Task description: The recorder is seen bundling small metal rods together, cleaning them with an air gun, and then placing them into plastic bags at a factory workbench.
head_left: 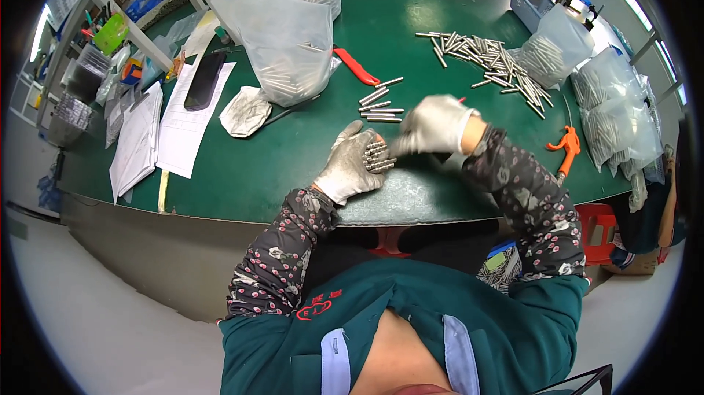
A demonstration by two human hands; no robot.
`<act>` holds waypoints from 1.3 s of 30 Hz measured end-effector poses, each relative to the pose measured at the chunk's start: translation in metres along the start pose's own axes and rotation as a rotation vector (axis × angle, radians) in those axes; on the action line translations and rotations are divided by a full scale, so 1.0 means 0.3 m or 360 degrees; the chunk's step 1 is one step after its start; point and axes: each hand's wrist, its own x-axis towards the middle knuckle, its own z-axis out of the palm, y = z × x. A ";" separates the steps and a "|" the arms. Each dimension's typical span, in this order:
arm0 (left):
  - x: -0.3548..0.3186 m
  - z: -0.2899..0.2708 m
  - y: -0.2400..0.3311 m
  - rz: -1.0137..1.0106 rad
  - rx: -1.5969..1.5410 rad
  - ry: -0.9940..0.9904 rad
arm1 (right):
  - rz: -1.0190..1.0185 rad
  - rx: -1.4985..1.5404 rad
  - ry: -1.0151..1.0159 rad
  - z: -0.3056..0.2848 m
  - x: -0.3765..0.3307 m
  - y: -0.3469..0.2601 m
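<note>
My left hand [349, 166], in a whitish work glove, is closed around a bundle of short metal pins [378, 157], their ends facing right. Just right of them is my right hand [433, 125], also gloved, with its fingers curled and slightly blurred. A small red tip shows by its wrist, but what it holds, if anything, is hidden. Beyond both hands, several metal pins [381, 110] lie in a loose row on the green table [293, 197]. A larger heap of pins [491, 61] spreads farther back to the right.
Plastic bags of pins [282, 50] stand at the back, near a red-handled tool [356, 67] and a crumpled white cloth [246, 112]. Papers [192, 127] and a phone [205, 81] lie left. To the right are an orange air gun [566, 149], more filled bags [616, 105] and a blue-grey basket [531, 5].
</note>
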 end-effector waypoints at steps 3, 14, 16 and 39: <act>-0.005 0.007 0.031 0.0008 0.0071 0.0125 | 0.0493 -0.0349 0.0106 -0.111 -0.024 0.026; -0.005 0.010 -0.006 0.0085 0.0079 0.0115 | -0.0031 -0.0113 -0.0019 0.011 0.015 -0.023; -0.005 0.011 0.018 0.0073 0.0085 0.0135 | 0.0245 -0.0180 0.0134 -0.048 -0.004 0.035; -0.004 -0.001 0.015 0.0059 0.0124 0.0025 | 0.0215 -0.0337 0.0327 -0.062 0.022 0.071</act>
